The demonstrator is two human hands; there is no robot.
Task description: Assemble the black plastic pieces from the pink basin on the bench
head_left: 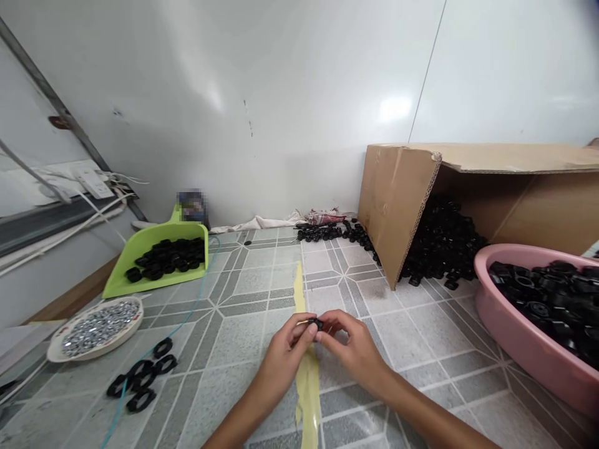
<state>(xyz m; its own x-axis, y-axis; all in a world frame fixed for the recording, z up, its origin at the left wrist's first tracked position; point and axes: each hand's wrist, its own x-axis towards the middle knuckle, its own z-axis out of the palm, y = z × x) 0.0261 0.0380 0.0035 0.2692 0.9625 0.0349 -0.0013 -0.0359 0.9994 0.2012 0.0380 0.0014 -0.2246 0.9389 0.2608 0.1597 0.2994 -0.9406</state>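
Near the middle of the view, a small black plastic part [317, 323] sits pinched between both hands. My left hand [291, 343] is closed on it from the left, thumb against its near side. From the right, the thumb and index finger of my right hand [350, 340] grip the same part. Fingers cover much of it, so its full shape is hidden. Both hands are over a strip of yellow tape [307, 393] stuck to the tiled-pattern surface. Several loose black rings [143, 374] lie to the left of my hands.
A plate [135, 327] of small shiny metal pieces and a green dustpan [135, 290] with black parts stand on the left. At right are a tipped cardboard box [393, 206] spilling black parts and a pink basin [496, 318] full of them. A thin blue cord [187, 317] crosses the left side.
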